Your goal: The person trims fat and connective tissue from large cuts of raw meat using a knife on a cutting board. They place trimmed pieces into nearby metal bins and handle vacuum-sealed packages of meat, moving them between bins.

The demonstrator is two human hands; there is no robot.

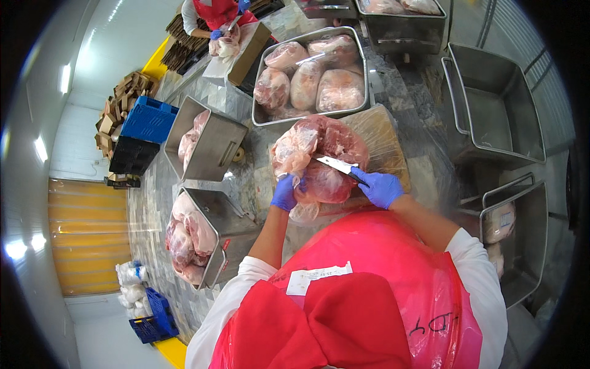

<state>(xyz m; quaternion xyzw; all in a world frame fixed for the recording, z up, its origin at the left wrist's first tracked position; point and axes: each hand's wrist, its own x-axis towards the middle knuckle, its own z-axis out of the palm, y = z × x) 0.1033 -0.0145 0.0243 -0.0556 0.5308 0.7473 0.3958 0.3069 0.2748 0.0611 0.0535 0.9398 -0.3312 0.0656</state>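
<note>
A large raw cut of meat (329, 182) with pale fat and skin lies on a work surface in front of me. My right hand (382, 188), in a blue glove, is closed round the dark handle of a knife (337, 164). The pale blade lies across the upper middle of the meat, its tip pointing left. My left hand (284, 193), also gloved in blue, grips the meat's near left edge, where a pale flap of fat hangs down; its fingertips are partly hidden. Right of the meat is a plastic-wrapped cardboard box (384, 144).
Just beyond stands a metal bin (260, 118) of wrapped meat. Two metal carts (228, 146) (230, 227) with raw meat are at left. Metal tubs (501, 92) (531, 246) stand at right. Across from me a co-worker in a red apron (218, 12) cuts meat beside an open box (249, 55).
</note>
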